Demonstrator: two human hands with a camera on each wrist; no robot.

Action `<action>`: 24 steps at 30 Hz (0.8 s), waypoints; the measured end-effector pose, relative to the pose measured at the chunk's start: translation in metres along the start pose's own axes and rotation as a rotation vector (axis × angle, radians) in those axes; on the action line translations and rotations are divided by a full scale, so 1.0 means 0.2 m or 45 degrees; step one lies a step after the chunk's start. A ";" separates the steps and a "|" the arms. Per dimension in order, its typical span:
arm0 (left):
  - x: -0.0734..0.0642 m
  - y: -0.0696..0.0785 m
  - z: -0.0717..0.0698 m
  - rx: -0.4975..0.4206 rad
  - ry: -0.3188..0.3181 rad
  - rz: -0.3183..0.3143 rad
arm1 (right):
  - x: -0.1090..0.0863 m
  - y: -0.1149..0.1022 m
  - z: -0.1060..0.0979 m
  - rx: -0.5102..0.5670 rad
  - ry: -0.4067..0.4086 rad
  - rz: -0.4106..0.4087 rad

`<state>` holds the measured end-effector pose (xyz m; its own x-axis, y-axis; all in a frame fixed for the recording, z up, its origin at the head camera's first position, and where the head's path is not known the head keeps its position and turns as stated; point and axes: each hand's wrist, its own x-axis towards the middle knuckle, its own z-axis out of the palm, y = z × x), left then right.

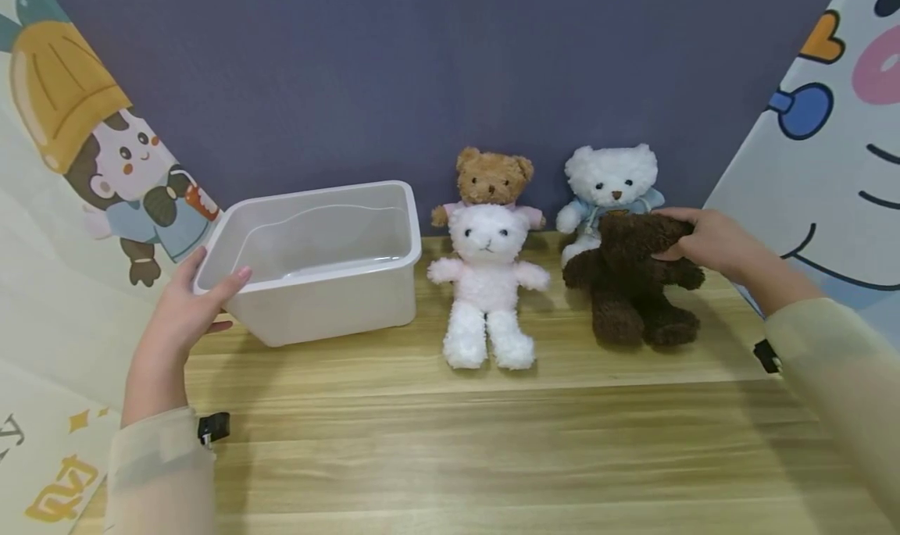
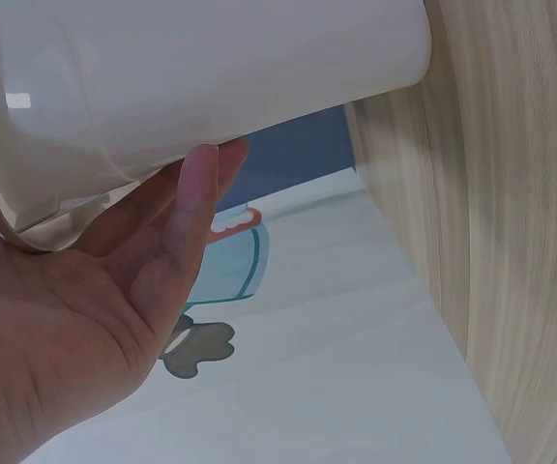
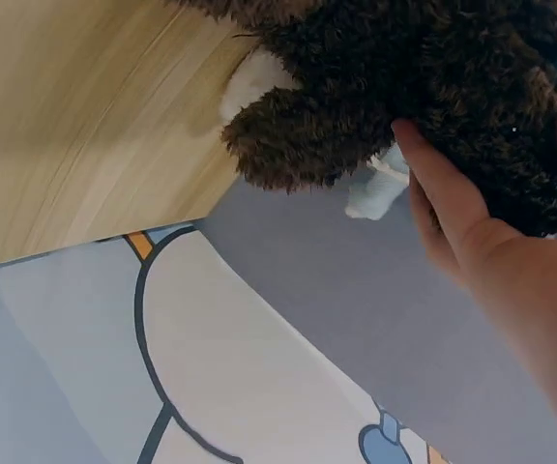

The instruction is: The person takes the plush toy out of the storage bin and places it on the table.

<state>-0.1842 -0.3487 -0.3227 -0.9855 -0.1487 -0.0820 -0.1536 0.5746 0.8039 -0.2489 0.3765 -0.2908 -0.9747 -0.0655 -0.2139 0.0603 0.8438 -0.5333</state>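
Note:
My left hand grips the left front corner of a white plastic bin, thumb over the rim and fingers along the outer side. In the left wrist view the fingers curl up beneath the rim. At the right, my right hand holds a dark brown teddy bear by its head, in front of a white teddy bear in a blue top. The right wrist view shows fingers sunk into the brown fur. The inside of the bin shows bare walls.
Between bin and brown bear, a white and pale pink teddy bear sits before a tan teddy bear. A dark blue panel rises behind the wooden table. Cartoon-printed panels flank both sides.

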 end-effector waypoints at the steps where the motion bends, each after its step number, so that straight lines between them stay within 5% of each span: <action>1: 0.00 0.00 0.00 0.001 0.001 -0.001 | 0.01 0.00 0.00 0.007 -0.005 0.012; 16: 0.00 -0.01 -0.01 -0.001 0.012 -0.010 | 0.13 0.00 0.09 0.144 0.124 0.107; 24: 0.00 0.00 0.00 -0.004 0.003 0.002 | 0.13 0.02 0.08 0.175 0.063 0.085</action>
<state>-0.1834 -0.3483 -0.3225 -0.9855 -0.1499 -0.0797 -0.1522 0.5720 0.8060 -0.2700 0.3696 -0.3103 -0.9767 0.0180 -0.2138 0.1513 0.7643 -0.6269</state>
